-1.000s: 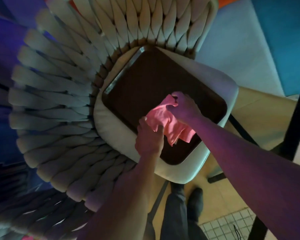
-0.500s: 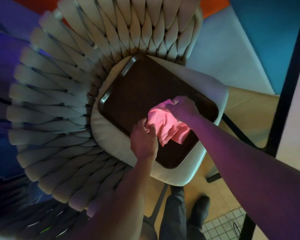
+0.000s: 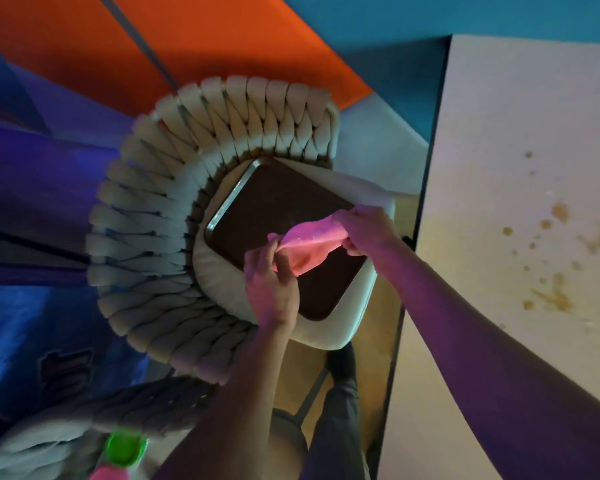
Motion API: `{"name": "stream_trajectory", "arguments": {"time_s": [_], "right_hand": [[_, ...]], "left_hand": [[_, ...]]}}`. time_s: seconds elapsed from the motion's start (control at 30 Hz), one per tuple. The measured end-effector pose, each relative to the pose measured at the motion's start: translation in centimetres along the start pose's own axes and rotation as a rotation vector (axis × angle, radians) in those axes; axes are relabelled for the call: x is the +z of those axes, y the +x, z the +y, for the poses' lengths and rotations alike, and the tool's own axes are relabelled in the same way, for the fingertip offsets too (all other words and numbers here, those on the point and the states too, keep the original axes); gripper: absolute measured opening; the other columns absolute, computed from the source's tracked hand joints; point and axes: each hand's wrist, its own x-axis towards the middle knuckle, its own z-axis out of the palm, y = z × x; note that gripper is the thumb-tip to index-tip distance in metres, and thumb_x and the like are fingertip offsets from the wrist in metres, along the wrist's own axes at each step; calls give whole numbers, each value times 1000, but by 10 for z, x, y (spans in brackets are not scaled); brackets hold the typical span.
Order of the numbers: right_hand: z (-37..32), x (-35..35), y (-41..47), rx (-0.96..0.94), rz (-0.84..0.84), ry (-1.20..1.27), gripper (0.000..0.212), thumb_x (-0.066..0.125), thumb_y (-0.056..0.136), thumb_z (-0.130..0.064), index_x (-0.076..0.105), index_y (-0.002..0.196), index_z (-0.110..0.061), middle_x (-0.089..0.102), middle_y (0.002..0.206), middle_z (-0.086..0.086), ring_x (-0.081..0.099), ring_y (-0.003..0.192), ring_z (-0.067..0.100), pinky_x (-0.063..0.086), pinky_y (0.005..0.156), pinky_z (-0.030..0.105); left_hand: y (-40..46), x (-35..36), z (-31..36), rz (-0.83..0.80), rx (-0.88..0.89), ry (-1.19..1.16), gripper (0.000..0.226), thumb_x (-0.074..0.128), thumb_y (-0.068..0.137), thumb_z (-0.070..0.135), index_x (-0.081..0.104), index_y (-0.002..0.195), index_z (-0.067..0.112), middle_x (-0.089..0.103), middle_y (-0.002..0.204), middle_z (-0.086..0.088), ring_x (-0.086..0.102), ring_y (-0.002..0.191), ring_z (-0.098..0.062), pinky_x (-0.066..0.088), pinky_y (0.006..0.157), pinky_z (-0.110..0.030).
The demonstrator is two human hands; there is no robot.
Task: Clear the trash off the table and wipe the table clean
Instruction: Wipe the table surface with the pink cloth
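Since the earlier frames the pink cloth (image 3: 307,244) has been pulled out from a bunched wad into a band stretched between the two hands, and the view has swung so that the table (image 3: 492,188), hardly seen before, now fills the right side. One cloth is seen, soft and thin, sagging in a loose fold over the tray; it is pinched at its left end by the curled fingers of the left hand (image 3: 271,282) and gripped at its right end by the closed fingers of the right hand (image 3: 368,230). One dark brown tray (image 3: 278,202), rectangular with rounded corners and a shiny raised rim, is laid flat on the pale padded seat of one chair (image 3: 187,216), whose curved back is made of thick woven cream straps. The table top is pale and smooth, edged in dark trim, and is spattered with many brownish stains (image 3: 558,258). A green and pink object (image 3: 122,452) is blurred at the lower left edge and cannot be identified
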Motion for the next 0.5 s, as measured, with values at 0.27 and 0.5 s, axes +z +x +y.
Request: {"name": "stream_trajectory", "arguments": {"time_s": [0.27,0.5], "right_hand": [[10,-79,-135,-169,4,214,26,66,84,-19,73,108,-17,68,75,3,60,54,17,55,51,33],[63,-149,-230,-223,86,295,16,65,81,-16,61,70,-4,60,53,12,55,50,22,43,48,29]], "left_hand": [[-78,-58,81,-26,152,-79,30,52,97,9,64,124,5,48,128,-7,58,108,-20,51,95,-32],[-171,-80,147,-103,267,-106,27,43,92,12,59,110,0,56,115,-12,51,92,-9,49,82,-33]]}}
